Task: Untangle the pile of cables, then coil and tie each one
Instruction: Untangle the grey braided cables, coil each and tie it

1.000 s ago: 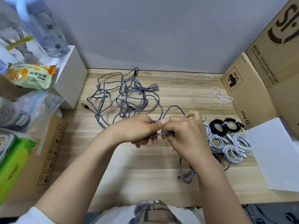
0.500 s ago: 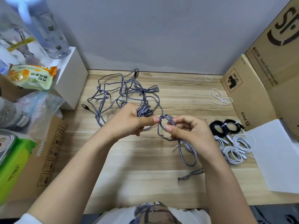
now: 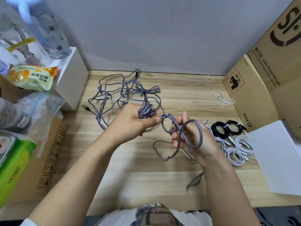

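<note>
Currently grey braided cable [image 3: 184, 128] held mid-air over tabletop [image 3: 146, 176]: left hand [image 3: 130, 121] grips coiled bundle [image 3: 146, 110], thumb pinching strand. Right hand [image 3: 193, 136] has fingers curled through a loop. Tangled pile [image 3: 123, 93] lies behind; tied coils [image 3: 234, 144] sit right.

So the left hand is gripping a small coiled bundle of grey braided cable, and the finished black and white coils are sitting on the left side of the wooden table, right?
Not quite. The left hand does grip the coiled bundle of grey braided cable, but the head view shows the finished black coils and white coils on the right side of the wooden table.
</note>
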